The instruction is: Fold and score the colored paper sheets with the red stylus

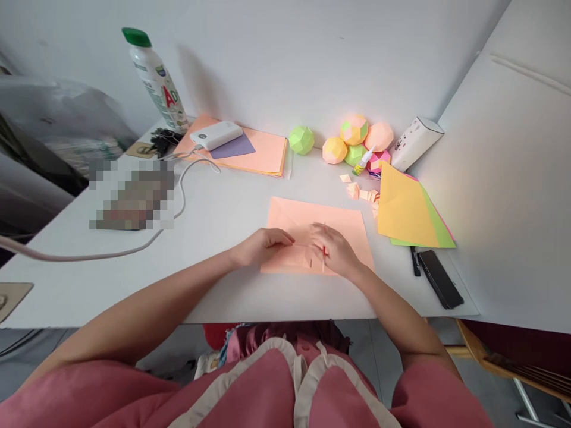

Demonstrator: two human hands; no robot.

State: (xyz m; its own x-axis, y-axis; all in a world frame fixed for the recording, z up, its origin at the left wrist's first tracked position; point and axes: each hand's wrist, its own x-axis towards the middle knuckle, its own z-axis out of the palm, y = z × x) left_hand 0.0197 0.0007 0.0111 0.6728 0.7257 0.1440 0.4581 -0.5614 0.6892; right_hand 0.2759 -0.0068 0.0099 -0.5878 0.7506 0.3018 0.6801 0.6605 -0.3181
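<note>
A peach paper sheet (319, 219) lies flat on the white table (223, 208) in front of me. My left hand (263, 245) rests on its near left part, fingers curled and pressed down on the paper. My right hand (334, 249) sits on the sheet's near middle, closed round a thin red pen (323, 252) held upright. Both hands almost meet over the sheet.
Several paper balls (354, 139) and small folded pieces (363, 191) lie at the back right with a glue bottle (363, 160). Yellow and green sheets (408, 208), a phone (439, 278), a stack of orange paper (259, 151), a power bank (216, 135) and a bottle (156, 77) surround them.
</note>
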